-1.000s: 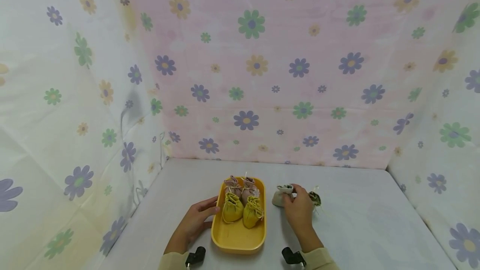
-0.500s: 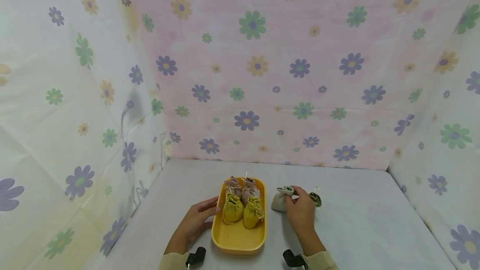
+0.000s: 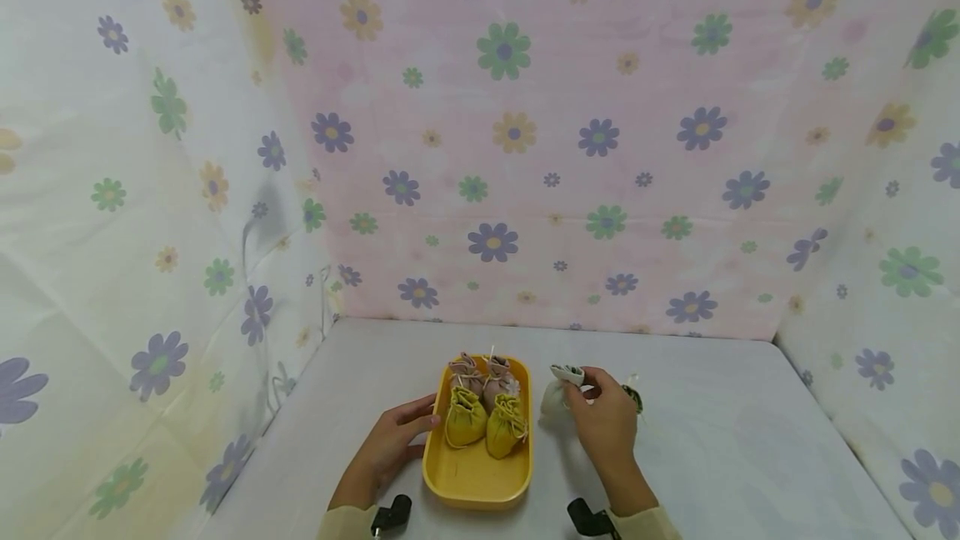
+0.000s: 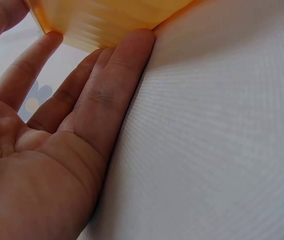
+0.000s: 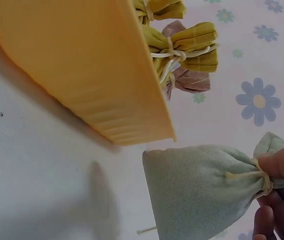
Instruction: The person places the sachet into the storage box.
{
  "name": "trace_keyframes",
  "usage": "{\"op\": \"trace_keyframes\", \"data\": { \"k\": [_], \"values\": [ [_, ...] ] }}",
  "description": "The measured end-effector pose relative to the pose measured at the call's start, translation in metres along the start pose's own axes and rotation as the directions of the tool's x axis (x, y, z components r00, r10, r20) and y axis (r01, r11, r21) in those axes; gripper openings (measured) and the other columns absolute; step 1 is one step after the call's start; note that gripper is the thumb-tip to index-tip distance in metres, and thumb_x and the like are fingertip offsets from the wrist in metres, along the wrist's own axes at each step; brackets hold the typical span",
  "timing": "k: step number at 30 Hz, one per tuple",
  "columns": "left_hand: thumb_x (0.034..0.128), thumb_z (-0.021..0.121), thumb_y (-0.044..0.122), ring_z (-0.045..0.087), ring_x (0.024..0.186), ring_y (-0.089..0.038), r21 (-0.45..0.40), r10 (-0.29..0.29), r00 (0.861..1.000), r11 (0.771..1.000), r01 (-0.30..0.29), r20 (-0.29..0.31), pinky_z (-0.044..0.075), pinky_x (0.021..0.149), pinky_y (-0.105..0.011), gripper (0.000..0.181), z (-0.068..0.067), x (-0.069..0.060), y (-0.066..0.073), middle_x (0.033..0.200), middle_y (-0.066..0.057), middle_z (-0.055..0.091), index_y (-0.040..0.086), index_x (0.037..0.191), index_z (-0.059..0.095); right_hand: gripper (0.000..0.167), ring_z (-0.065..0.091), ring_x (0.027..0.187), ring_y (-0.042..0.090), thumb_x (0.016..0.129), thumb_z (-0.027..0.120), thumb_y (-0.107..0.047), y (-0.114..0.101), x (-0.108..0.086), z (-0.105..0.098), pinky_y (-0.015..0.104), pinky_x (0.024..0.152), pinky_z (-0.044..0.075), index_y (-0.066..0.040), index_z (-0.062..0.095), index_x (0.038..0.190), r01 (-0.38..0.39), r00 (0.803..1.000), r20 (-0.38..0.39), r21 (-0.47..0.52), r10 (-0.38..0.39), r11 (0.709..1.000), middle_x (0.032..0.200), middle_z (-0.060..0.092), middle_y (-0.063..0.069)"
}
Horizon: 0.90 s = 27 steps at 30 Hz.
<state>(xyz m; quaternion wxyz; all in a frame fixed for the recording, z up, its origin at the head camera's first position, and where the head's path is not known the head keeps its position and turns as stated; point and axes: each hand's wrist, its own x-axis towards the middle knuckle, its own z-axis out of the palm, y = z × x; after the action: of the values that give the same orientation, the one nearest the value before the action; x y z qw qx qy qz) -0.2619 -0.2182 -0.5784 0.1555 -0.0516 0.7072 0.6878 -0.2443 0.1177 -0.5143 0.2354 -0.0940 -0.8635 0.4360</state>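
Note:
My right hand (image 3: pixel 609 419) pinches a pale green drawstring pouch (image 5: pixel 197 187) by its tied neck, between thumb and fingers. In the right wrist view the pouch hangs beside the yellow tray (image 3: pixel 477 480), its base seemingly just off the table. Two mustard-yellow pouches (image 3: pixel 466 418) stand in the tray's middle, with two dusty-pink pouches (image 3: pixel 498 382) behind them. At the tray's left side, my left hand (image 3: pixel 386 440) rests with its fingertips against the wall, fingers fairly straight. A dark green pouch (image 3: pixel 634 399) lies partly hidden behind my right hand.
A white-covered table (image 3: pixel 735 440) carries everything. Flower-printed cloth (image 3: pixel 517 190) encloses it at the back and both sides. The tray's near end shows bare yellow floor in front of the mustard pouches.
My right hand has turned slightly and raised the pale green pouch a little, holding its neck throughout. The left hand and the tray stay where they were.

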Motion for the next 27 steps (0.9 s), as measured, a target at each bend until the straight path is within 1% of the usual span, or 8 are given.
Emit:
{"op": "trace_keyframes", "data": {
  "k": [3,5,9,12,17,22,27],
  "values": [
    [0.0856,0.083,0.044,0.058,0.136,-0.032,0.003,0.000,1.000,1.000,0.000,0.002,0.062,0.092,-0.044,0.077,-0.001,0.000,0.000,0.158,-0.018,0.049,0.017,0.152,0.055,0.032,0.067,0.089,0.022,0.087,0.084,-0.032,-0.006,-0.002,-0.002,0.032,0.071,0.055,-0.011,0.077,0.111,-0.010,1.000,0.010,-0.032,0.011,0.999,0.100,0.078,0.003],
    [0.0860,0.082,0.044,0.058,0.135,-0.031,0.005,-0.001,1.000,1.000,0.001,0.005,0.063,0.092,-0.044,0.077,-0.002,-0.001,0.000,0.158,-0.017,0.049,0.017,0.152,0.054,0.035,0.068,0.092,0.023,0.087,0.084,-0.035,-0.009,-0.003,-0.004,0.034,0.075,0.056,-0.011,0.076,0.112,-0.020,1.000,0.018,-0.039,0.020,0.999,0.101,0.078,0.003],
    [0.0867,0.082,0.044,0.059,0.134,-0.030,-0.001,-0.005,1.000,1.000,0.005,0.014,0.062,0.093,-0.043,0.075,-0.002,0.000,0.000,0.158,-0.017,0.048,0.017,0.152,0.055,0.036,0.070,0.090,0.020,0.087,0.085,-0.038,-0.015,-0.005,-0.007,0.030,0.070,0.058,-0.012,0.077,0.110,-0.001,1.000,0.007,-0.032,0.001,0.999,0.099,0.078,0.002],
    [0.0873,0.082,0.043,0.059,0.134,-0.030,-0.003,-0.003,1.000,1.000,0.003,0.013,0.062,0.093,-0.043,0.074,-0.003,0.000,0.000,0.158,-0.017,0.048,0.018,0.151,0.055,0.035,0.072,0.086,0.018,0.085,0.086,-0.039,-0.019,-0.007,-0.009,0.027,0.066,0.056,-0.012,0.078,0.107,0.026,1.000,-0.008,-0.009,-0.026,1.000,0.095,0.079,0.001],
    [0.0873,0.082,0.042,0.058,0.136,-0.032,-0.001,0.000,1.000,1.000,0.000,0.004,0.063,0.092,-0.043,0.073,-0.001,0.001,0.000,0.158,-0.017,0.049,0.018,0.151,0.055,0.034,0.071,0.083,0.015,0.085,0.086,-0.040,-0.026,-0.010,-0.014,0.025,0.066,0.054,-0.013,0.078,0.104,0.044,0.999,-0.013,0.018,-0.044,0.999,0.091,0.078,0.000],
    [0.0864,0.082,0.044,0.057,0.137,-0.033,0.005,0.007,1.000,1.000,-0.007,0.013,0.062,0.093,-0.044,0.075,0.000,0.002,-0.002,0.158,-0.017,0.048,0.018,0.152,0.055,0.034,0.070,0.077,0.012,0.084,0.088,-0.038,-0.031,-0.015,-0.018,0.025,0.067,0.056,-0.012,0.078,0.103,0.080,0.996,-0.031,0.027,-0.079,0.996,0.088,0.077,0.000],
    [0.0854,0.083,0.045,0.057,0.136,-0.033,0.007,0.001,1.000,1.000,-0.001,0.010,0.063,0.092,-0.044,0.077,-0.001,0.002,-0.003,0.158,-0.018,0.048,0.017,0.152,0.054,0.032,0.067,0.073,0.010,0.084,0.087,-0.039,-0.036,-0.020,-0.018,0.021,0.063,0.056,-0.013,0.078,0.101,0.087,0.996,-0.006,0.056,-0.087,0.995,0.085,0.075,-0.002]
  ]
}}
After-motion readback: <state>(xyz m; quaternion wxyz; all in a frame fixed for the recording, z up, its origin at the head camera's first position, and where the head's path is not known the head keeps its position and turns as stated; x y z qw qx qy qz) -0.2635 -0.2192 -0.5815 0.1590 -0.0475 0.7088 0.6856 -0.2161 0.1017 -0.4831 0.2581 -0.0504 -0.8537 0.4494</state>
